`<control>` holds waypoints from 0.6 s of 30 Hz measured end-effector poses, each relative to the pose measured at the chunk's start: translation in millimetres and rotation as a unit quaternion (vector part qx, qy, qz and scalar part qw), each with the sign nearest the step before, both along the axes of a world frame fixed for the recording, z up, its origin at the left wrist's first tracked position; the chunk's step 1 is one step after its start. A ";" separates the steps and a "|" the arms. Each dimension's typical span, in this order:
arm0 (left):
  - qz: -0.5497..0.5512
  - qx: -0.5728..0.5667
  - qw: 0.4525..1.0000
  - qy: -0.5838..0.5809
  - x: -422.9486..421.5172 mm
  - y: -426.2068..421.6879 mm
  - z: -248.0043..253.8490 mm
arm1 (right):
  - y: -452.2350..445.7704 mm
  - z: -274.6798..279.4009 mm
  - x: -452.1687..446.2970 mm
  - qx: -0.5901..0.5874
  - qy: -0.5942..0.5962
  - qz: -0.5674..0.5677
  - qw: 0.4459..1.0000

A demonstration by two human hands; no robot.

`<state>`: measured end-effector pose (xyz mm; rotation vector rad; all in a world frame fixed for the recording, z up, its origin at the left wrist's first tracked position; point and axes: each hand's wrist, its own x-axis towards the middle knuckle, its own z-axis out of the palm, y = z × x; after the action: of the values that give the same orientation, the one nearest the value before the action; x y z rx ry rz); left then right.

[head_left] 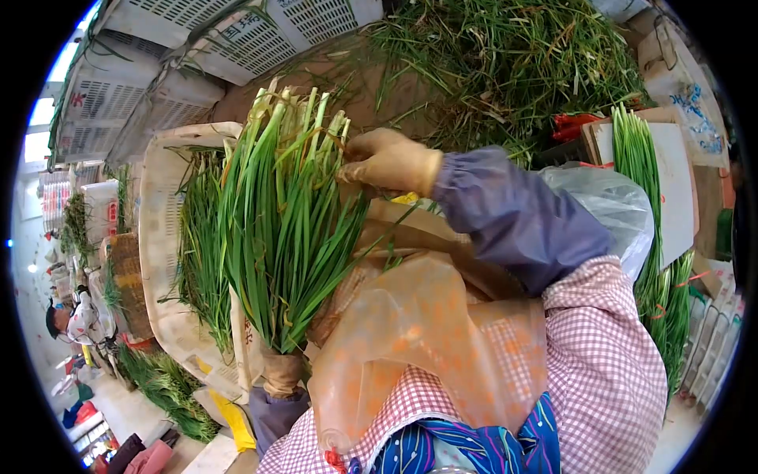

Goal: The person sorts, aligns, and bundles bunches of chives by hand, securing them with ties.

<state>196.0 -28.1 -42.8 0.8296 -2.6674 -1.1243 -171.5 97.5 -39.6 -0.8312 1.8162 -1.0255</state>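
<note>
A large bunch of long green stalks (284, 213) with pale root ends upward stands over the side of a white basket (162, 268). My left hand (283, 374), in a tan glove, is at the bunch's lower leaf end; its fingers are hidden beneath the leaves. My right hand (387, 163), gloved too, is beside the upper right of the bunch, its fingers bent toward the pale stalk ends. Whether they pinch a stalk cannot be made out. More green stalks (205, 237) lie inside the basket.
A heap of loose green leaves (513, 71) lies at the top. White crates (253, 43) stand at the upper left. Tied green bundles (636, 150) rest on a board (677, 189) at the right. Another person (83, 320) is far left.
</note>
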 end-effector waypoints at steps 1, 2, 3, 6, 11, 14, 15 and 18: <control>0.015 0.035 0.999 -0.001 -2.2 1.4 2.9 | -1.3 -4.5 1.2 -0.001 -0.003 -0.003 1.000; 0.025 0.059 0.998 -0.002 -3.9 2.5 4.8 | -3.5 -9.5 -0.3 -0.034 -0.033 -0.034 0.998; 0.033 0.074 0.997 -0.004 -4.6 2.5 6.0 | -6.1 -16.9 -3.6 -0.065 -0.064 -0.065 0.994; 0.045 0.101 0.994 -0.013 -1.3 3.0 5.5 | 31.2 -40.2 -88.1 -0.159 -0.028 -0.315 0.935; 0.056 0.135 0.989 -0.024 -0.7 2.9 2.0 | 110.5 -59.5 -136.7 -0.029 0.274 -0.192 0.942; 0.060 0.147 0.987 -0.035 -2.0 3.8 1.2 | 96.4 -16.4 -32.3 -0.060 0.139 0.095 0.984; 0.063 0.150 0.986 -0.039 -2.1 4.1 1.7 | 90.0 -28.1 -9.6 -0.069 0.187 0.155 0.968; 0.073 0.158 0.984 -0.045 -0.1 6.1 2.3 | 75.6 -60.0 23.4 -0.055 0.312 0.207 0.926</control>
<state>195.9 -22.0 -40.5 1.1311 -2.4797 -1.5279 -148.1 173.1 -99.6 -1.6747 1.9642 -0.6230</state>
